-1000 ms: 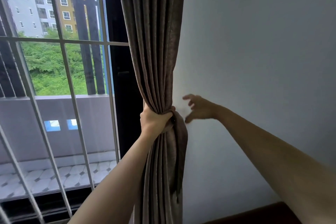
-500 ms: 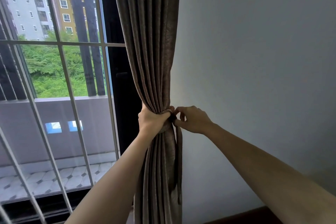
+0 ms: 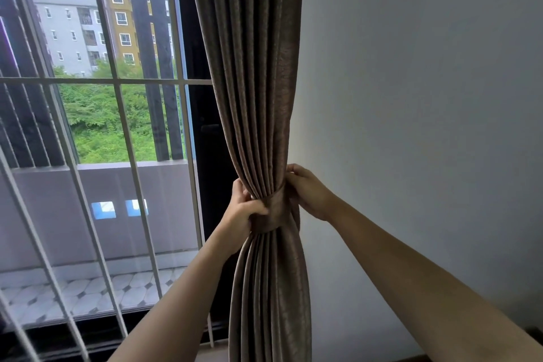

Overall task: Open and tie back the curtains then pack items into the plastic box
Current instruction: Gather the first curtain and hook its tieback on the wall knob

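Observation:
A brown curtain hangs gathered into a bunch beside the white wall. A matching fabric tie-back band wraps around its waist. My left hand grips the band and the folds on the window side. On the wall side my right hand holds the band's edge, with its fingertips tucked behind the curtain. No plastic box is in view.
A glass door with white metal bars fills the left side, with a tiled balcony beyond. The dark door frame stands right behind the curtain. A plain white wall takes up the right.
My right hand came from open air near the wall onto the band. The band now wraps the front of the bunch, and my left hand has shifted from a full fist to its left side.

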